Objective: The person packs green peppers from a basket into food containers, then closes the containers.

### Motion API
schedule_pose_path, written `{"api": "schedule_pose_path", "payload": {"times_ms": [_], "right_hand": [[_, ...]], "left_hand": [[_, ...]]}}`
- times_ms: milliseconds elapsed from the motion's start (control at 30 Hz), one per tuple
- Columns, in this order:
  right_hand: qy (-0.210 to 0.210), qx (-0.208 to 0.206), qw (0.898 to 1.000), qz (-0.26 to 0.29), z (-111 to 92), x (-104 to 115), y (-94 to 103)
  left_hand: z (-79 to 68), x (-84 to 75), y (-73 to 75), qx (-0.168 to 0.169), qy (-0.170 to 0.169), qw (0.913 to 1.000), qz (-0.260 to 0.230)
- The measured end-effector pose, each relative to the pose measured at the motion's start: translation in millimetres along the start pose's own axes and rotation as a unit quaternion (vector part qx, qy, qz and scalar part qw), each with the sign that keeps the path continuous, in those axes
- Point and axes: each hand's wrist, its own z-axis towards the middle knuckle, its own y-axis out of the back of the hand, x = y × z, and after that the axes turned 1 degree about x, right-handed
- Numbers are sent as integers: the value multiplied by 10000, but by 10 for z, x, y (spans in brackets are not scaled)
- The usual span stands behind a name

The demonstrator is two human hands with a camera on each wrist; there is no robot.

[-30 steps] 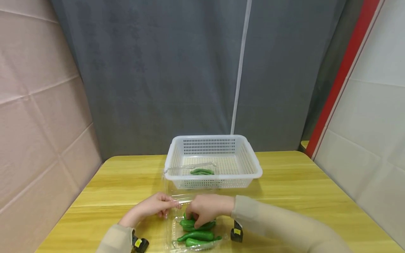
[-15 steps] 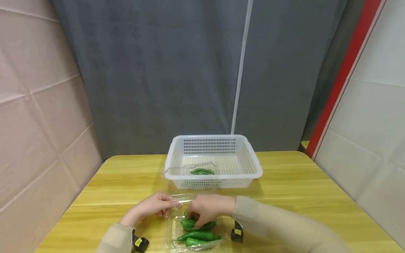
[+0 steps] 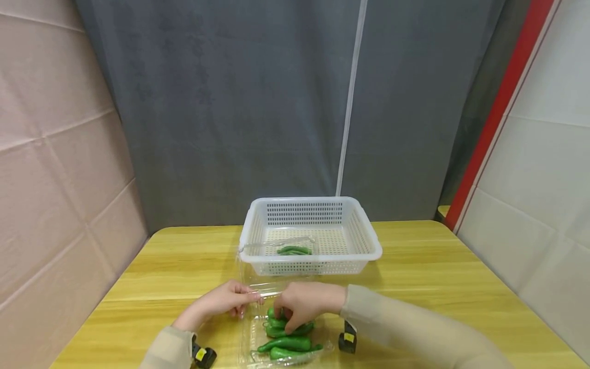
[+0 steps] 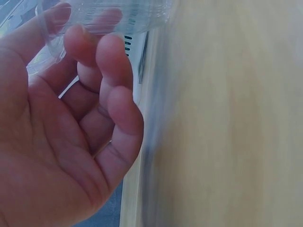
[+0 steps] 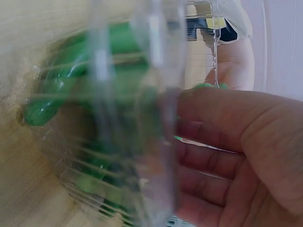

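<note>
A clear plastic clamshell box (image 3: 256, 335) with its lid raised lies on the table and holds several green peppers (image 3: 287, 344). My left hand (image 3: 228, 299) pinches the box at its left back rim between thumb and forefinger; the other fingers curl loosely in the left wrist view. From the right, my right hand (image 3: 306, 302) reaches into the box, thumb and fingers bent round a green pepper at the back of the pile. In the right wrist view the box wall covers those fingertips, and more peppers (image 5: 52, 97) show blurred through the plastic.
Behind the box stands a white perforated basket (image 3: 341, 264), its front left overlapped by the clear lid. Slim green shapes (image 3: 293, 250) show within the lid's outline. A grey curtain (image 3: 230, 128) hangs behind the wooden table (image 3: 415, 271).
My right hand has shifted slightly to the right and back, so more of the peppers under its fingers shows. The left hand stays at the box rim.
</note>
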Motion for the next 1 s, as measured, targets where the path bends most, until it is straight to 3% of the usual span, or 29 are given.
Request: {"api": "schedule_pose_path", "payload": {"times_ms": [1000], "right_hand": [[125,-17,9996,271,-70,-22,65]], "left_hand": [[15,21,-4,34,16,10000,3]]}}
